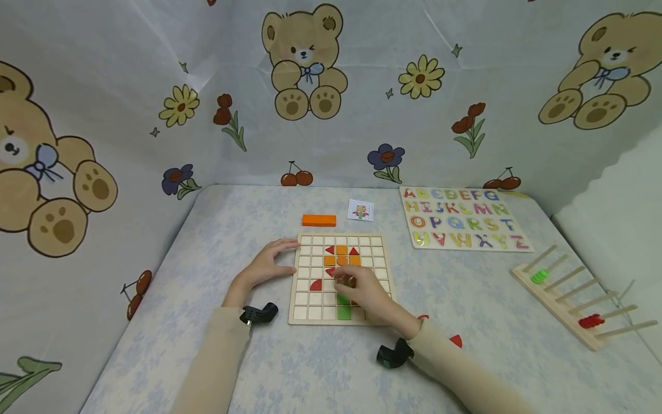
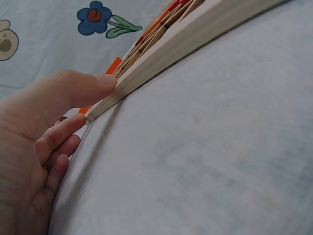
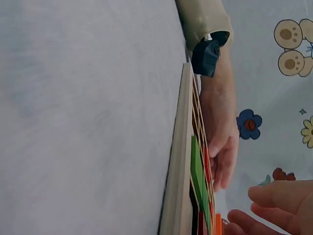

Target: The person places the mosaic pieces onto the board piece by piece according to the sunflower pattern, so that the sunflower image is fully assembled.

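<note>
A wooden grid board (image 1: 301, 313) holds orange squares, an orange round piece (image 1: 342, 261), red triangles (image 1: 330, 250), a red quarter-circle (image 1: 316, 285) and green pieces (image 1: 343, 312). My left hand (image 1: 266, 263) rests at the board's left edge, thumb and fingers spread; the left wrist view has the thumb (image 2: 105, 81) touching the rim. Over the middle of the board is my right hand (image 1: 366, 292), fingertips low beside a red triangle (image 1: 330, 272). Its fingers cover some cells, and whether they pinch a piece is hidden. In the right wrist view its fingers (image 3: 274, 196) appear beside the board.
Behind the board lie an orange bar (image 1: 319, 220) and a small picture card (image 1: 360, 210). An alphabet board (image 1: 465, 218) is at the back right, with a wooden peg rack (image 1: 555, 307) in front of it. A loose red piece (image 1: 455, 341) lies by the right sleeve.
</note>
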The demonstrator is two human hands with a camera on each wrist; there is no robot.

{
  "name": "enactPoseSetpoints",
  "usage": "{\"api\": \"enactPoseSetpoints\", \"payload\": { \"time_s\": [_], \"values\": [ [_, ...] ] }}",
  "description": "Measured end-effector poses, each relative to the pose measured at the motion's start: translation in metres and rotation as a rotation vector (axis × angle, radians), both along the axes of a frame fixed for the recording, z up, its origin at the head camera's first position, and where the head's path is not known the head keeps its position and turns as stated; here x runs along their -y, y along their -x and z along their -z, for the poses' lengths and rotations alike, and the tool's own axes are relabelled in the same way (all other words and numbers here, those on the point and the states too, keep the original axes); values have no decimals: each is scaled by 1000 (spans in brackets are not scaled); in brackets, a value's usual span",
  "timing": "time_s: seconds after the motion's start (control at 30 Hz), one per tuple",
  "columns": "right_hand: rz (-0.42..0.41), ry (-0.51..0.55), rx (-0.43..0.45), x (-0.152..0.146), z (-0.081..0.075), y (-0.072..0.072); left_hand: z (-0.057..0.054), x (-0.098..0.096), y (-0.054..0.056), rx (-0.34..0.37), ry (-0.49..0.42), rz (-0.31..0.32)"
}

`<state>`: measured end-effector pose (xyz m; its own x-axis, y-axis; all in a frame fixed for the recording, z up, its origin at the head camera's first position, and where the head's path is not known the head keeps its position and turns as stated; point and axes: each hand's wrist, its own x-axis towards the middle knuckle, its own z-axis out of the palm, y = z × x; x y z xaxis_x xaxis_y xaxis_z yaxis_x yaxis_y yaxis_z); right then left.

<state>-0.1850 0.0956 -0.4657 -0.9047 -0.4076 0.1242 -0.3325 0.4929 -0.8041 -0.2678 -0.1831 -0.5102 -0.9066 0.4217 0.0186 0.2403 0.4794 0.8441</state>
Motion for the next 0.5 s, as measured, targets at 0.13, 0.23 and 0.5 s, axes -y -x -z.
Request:
{"api": "enactPoseSetpoints", "payload": {
  "time_s": [0.13, 0.23, 0.5],
  "values": [
    [39, -1, 15, -41, -1, -9, -1, -1, 1, -1, 2, -1],
    [72, -27, 30, -78, 1, -18, -1, -2, 1, 2, 9, -4],
    [128, -205, 86, -149, 5, -49, 0, -2, 0, -6, 18, -6]
  ]
}}
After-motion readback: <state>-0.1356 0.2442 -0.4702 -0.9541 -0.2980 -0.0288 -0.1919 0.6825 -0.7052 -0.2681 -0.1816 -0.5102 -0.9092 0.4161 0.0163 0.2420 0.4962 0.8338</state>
